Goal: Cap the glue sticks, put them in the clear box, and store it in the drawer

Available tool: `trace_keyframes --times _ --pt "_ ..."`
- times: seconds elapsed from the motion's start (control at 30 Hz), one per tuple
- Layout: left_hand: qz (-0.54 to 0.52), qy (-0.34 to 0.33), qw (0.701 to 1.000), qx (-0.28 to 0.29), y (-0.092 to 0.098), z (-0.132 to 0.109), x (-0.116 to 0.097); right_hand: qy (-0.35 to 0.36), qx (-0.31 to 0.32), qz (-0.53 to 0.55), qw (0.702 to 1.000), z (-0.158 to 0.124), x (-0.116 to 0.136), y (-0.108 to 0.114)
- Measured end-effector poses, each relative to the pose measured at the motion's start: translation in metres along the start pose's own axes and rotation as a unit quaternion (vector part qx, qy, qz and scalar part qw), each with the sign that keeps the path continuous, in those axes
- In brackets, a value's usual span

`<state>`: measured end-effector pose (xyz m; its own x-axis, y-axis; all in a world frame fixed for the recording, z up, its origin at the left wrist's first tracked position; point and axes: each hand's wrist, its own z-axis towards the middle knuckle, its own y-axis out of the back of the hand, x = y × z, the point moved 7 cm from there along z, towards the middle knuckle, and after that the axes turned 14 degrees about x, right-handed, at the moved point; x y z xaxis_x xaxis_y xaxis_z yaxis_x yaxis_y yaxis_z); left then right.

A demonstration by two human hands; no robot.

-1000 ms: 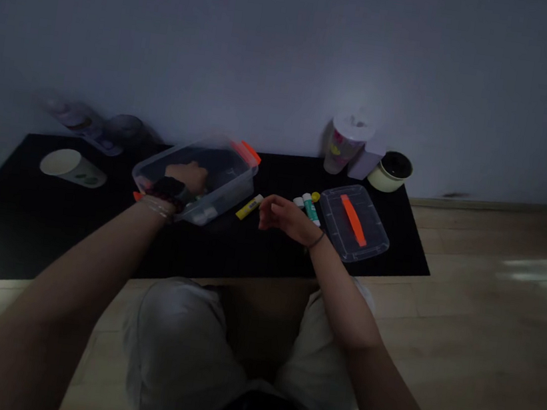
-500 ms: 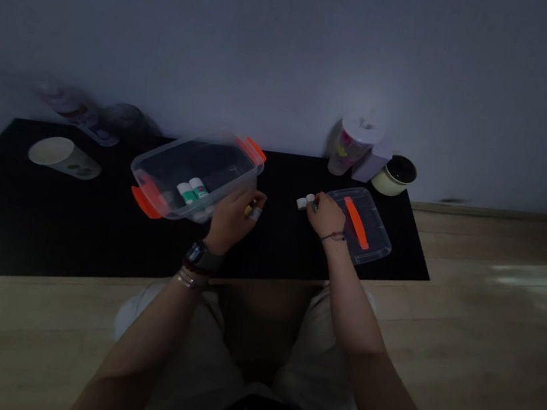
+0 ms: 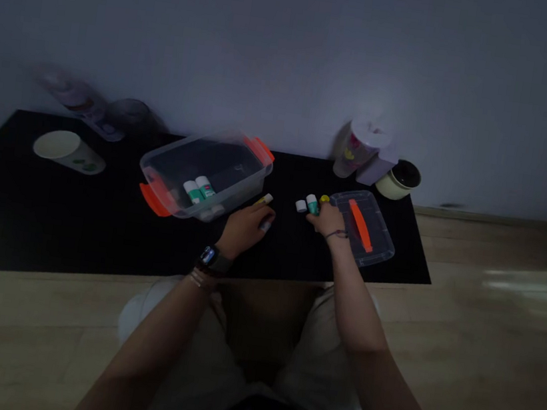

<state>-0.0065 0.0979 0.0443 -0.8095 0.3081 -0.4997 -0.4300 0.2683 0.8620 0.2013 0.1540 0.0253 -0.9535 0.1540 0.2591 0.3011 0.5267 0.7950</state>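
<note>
Left hand point(image 3: 244, 229): grip clenched on yellow stick point(image 3: 265, 198); clear plastic box point(image 3: 210, 149) at 10 o'clock, two glue sticks point(image 3: 199, 189) inside. Right hand point(image 3: 326, 220): grip against green-and-white glue stick point(image 3: 312, 204), hold unclear; white cap point(image 3: 301, 206) at 9 o'clock, yellow cap point(image 3: 324, 199) at 12 o'clock, clear lid point(image 3: 379, 236) at 3 o'clock. All on black table point(image 3: 98, 236).

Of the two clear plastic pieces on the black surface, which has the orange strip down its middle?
The flat lid, near the right hand. The deeper box on the left has orange tabs at its ends instead and holds two sticks.
</note>
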Motion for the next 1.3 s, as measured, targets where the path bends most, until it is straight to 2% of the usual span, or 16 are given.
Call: trace_keyframes --times 0.17,0.27,0.5,0.6,0.7,0.8,0.87,0.9,0.97,1.0,1.17,1.3 --pt "0.013 0.015 1.0 0.023 -0.005 0.001 -0.001 0.06 -0.075 0.084 0.992 -0.005 0.011 0.014" --pt "0.021 0.02 0.999 0.037 -0.008 0.002 -0.002 0.078 -0.097 0.086 0.988 -0.003 0.022 0.01" --pt "0.021 0.026 0.998 0.049 -0.011 0.003 -0.003 0.073 -0.069 0.034 0.994 0.009 0.044 -0.028" --pt "-0.001 0.037 0.998 0.044 -0.012 0.003 0.002 0.063 -0.079 0.039 0.994 0.01 0.043 -0.03" --pt "-0.087 0.05 0.995 0.013 -0.013 0.006 0.013 0.103 -0.067 0.131 0.984 0.009 0.043 -0.024" --pt "-0.257 0.057 0.965 -0.012 -0.018 0.01 0.025 0.176 0.034 0.303 0.936 0.006 0.051 -0.029" --pt "-0.387 0.063 0.92 0.004 -0.026 0.014 0.029 0.213 0.084 0.376 0.898 0.001 0.058 -0.032" --pt "-0.442 0.066 0.894 0.017 -0.03 0.015 0.03 0.225 0.088 0.388 0.889 -0.001 0.06 -0.033" --pt "-0.512 0.07 0.855 0.034 -0.034 0.016 0.028 0.24 0.071 0.382 0.89 -0.004 0.062 -0.032" --pt "-0.527 0.07 0.846 0.034 -0.033 0.017 0.027 0.246 0.061 0.374 0.892 -0.005 0.063 -0.032" --pt "-0.54 0.08 0.838 -0.007 -0.024 0.016 0.03 0.294 0.056 0.339 0.892 -0.013 0.069 -0.03" --pt "-0.602 0.098 0.792 -0.027 -0.022 0.013 0.031 0.285 0.01 0.343 0.895 -0.019 0.064 -0.02"
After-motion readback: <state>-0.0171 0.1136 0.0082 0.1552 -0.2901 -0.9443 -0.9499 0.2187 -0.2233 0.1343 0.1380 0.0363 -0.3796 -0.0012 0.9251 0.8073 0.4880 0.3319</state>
